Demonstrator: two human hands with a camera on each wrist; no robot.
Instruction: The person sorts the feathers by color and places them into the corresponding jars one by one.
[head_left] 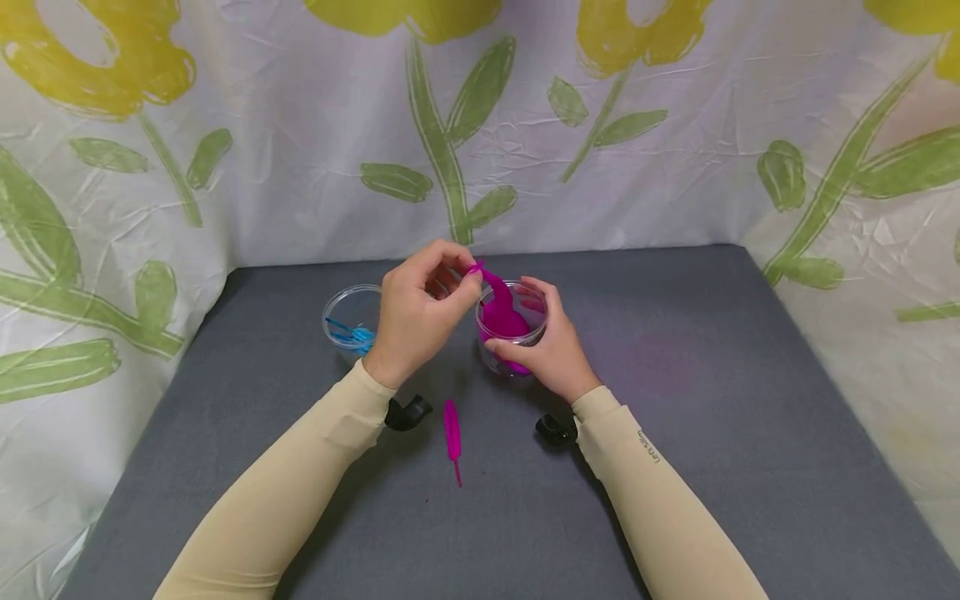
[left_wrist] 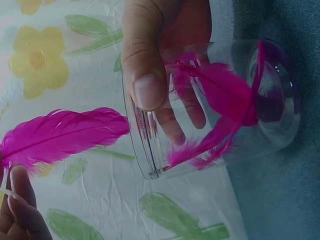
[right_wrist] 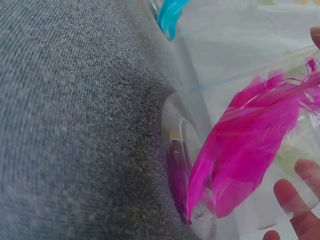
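My left hand [head_left: 427, 300] pinches one end of a magenta feather [left_wrist: 65, 136] between thumb and fingertips. The feather's other end reaches the mouth of a clear plastic jar [left_wrist: 282, 107]. Around the jar's side, near its rim, my right hand [head_left: 551, 346] holds it upright on the table, with the thumb [left_wrist: 145, 75] over the near side. Inside the jar, several magenta feathers [right_wrist: 245, 150] lean against the wall and bottom. Another magenta feather [head_left: 452, 432] lies flat on the table between my forearms.
A second clear jar [head_left: 330, 310], partly hidden behind my left hand, contains blue feathers [head_left: 362, 337]. The grey cloth-covered table [head_left: 712, 467] ends at the back against a white curtain [head_left: 300, 167] printed with yellow flowers and green leaves.
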